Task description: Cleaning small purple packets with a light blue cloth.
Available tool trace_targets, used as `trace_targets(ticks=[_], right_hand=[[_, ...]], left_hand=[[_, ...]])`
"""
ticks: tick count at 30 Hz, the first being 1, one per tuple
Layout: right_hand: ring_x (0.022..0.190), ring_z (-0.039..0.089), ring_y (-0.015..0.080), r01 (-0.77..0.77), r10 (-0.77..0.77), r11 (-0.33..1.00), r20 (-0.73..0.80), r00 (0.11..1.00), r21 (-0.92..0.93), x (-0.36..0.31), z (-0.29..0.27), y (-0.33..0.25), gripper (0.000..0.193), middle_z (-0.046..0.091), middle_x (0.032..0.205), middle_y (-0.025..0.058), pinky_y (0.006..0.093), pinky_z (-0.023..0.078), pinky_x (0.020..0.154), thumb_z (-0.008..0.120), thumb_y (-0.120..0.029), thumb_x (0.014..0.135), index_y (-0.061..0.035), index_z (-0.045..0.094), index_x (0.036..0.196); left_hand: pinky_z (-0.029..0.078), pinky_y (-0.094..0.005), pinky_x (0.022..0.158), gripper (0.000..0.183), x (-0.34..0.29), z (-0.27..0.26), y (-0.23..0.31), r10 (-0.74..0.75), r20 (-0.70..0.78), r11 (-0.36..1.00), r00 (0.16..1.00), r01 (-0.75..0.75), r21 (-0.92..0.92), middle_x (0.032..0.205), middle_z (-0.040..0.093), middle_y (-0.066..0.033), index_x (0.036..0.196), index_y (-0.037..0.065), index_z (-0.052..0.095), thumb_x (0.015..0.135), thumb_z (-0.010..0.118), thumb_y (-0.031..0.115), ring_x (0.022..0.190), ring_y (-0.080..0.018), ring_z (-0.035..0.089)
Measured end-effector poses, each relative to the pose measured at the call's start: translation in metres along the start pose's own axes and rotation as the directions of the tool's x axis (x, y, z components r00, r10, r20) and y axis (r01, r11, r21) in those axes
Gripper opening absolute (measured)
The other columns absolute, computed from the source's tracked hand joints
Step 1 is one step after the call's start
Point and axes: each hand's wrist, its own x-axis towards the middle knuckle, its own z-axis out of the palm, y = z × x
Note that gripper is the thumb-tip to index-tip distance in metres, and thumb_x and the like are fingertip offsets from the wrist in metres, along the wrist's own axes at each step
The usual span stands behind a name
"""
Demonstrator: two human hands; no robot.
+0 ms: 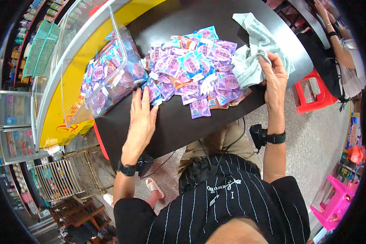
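Packets (190, 67): dark characters in rows on purple and blue fronts; some carry a small blue corner block with pale marks.
Tub (118, 36): similar dark characters on the packets inside.
Yellow panel (75, 116): red characters and a curling red letterform, left.
Shirt (219, 199): white letters with a small white motif on black, near.
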Motion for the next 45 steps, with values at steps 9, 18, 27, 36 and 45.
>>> trace_targets(ticks=[9,18,27,36,45], right_hand=[[0.060,0.054,0.0000,-0.045,0.110,0.925,-0.151,0.982,0.377,0.005,-0.014,0.001,0.018,0.064,0.085,-0.0036,0.0161,0.038,0.042,0.067,-0.017,0.093,-0.0081,0.062,0.108],[0.060,0.055,0.0002,0.009,0.057,0.927,-0.164,0.985,0.375,0.000,-0.013,0.008,0.017,0.063,0.087,-0.0027,0.0155,0.038,0.041,0.068,-0.015,0.093,-0.0074,0.061,0.106],[0.060,0.055,0.0005,0.062,0.000,0.950,-0.198,0.980,0.307,0.001,-0.007,0.005,0.020,0.062,0.085,-0.0031,0.0162,0.041,0.042,0.070,-0.018,0.092,-0.0055,0.062,0.105],[0.100,0.065,0.0164,0.034,0.195,0.669,-0.219,0.956,0.742,0.015,-0.036,0.022,0.018,0.065,0.110,0.0044,0.0312,0.054,0.084,0.054,-0.021,0.101,-0.0075,0.058,0.113],[0.106,0.063,0.0201,0.057,0.120,0.574,-0.153,0.981,0.817,0.017,-0.037,0.028,0.017,0.064,0.113,0.0074,0.0354,0.052,0.093,0.050,-0.020,0.103,-0.0082,0.056,0.113]], left_hand=[[0.027,-0.0439,0.116,0.058,0.031,0.021,0.014,0.152,-0.040,0.981,0.988,-0.155,-0.117,0.152,0.026,-0.0294,0.150,-0.003,0.022,0.101,0.048,0.013,0.142,-0.0410,0.027],[0.024,-0.0474,0.117,0.057,0.078,0.042,0.026,0.244,-0.041,0.964,0.969,-0.247,-0.099,0.150,0.026,-0.0342,0.147,-0.009,0.024,0.102,0.045,0.018,0.142,-0.0443,0.026],[0.023,-0.0438,0.118,0.059,0.110,0.042,0.035,0.231,-0.023,0.964,0.973,-0.232,-0.132,0.152,0.025,-0.0320,0.148,-0.005,0.024,0.100,0.048,0.017,0.143,-0.0434,0.024],[0.029,-0.0466,0.114,0.069,0.082,0.009,0.081,0.378,-0.139,0.918,0.915,-0.390,-0.072,0.155,0.023,-0.0260,0.150,0.006,0.031,0.090,0.064,0.011,0.139,-0.0445,0.030],[0.010,-0.0478,0.120,0.066,0.067,0.043,0.121,0.884,0.240,0.427,0.401,-0.902,-0.068,0.160,0.026,-0.0033,0.151,0.022,0.034,0.091,0.058,0.039,0.149,-0.0248,0.019]])
